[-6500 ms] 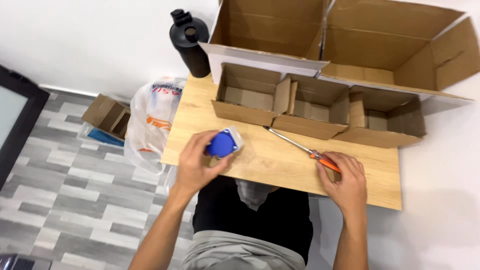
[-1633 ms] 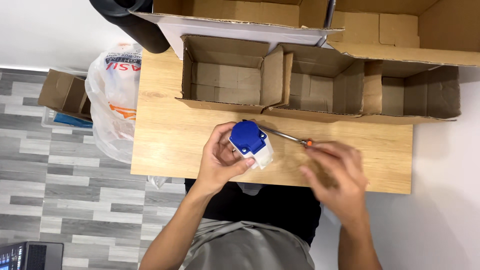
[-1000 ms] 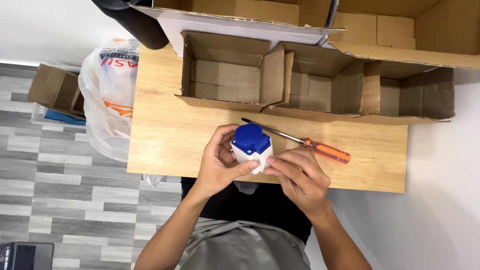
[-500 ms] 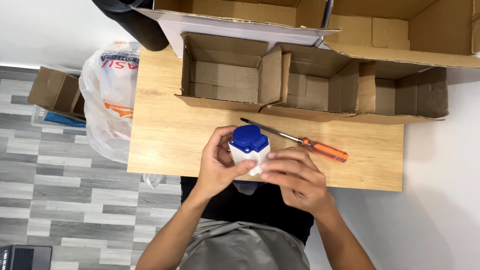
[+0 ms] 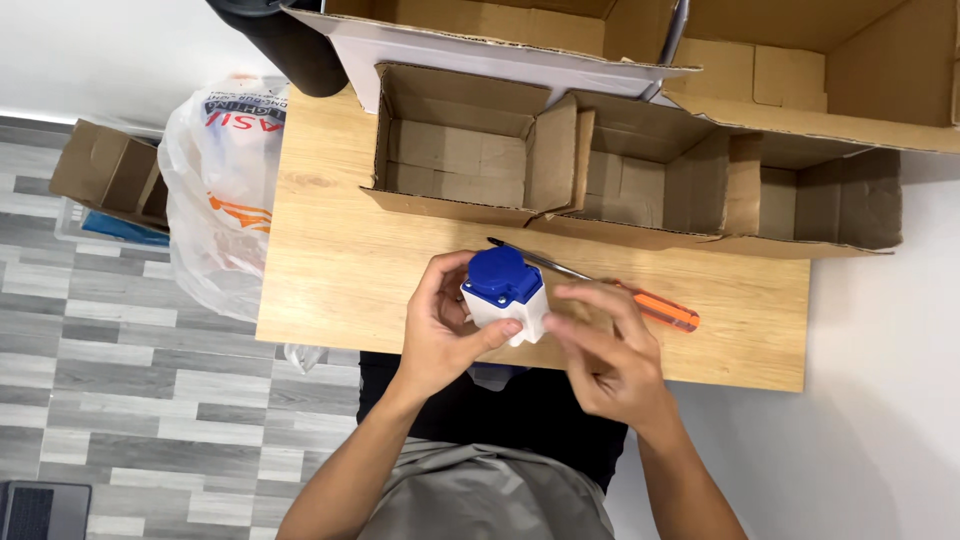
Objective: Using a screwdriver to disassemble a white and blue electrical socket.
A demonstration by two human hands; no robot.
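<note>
Head view — steep, close, overhead

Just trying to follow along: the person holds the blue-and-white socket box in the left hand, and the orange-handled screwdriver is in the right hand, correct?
Not quite. The left hand does hold the blue-and-white socket box, but the orange-handled screwdriver lies on the wooden table, behind the right hand, which grips nothing. The head view shows this.

Your left hand is curled in a grip; your right hand hovers open at its 3 o'clock, fingers spread.
</note>
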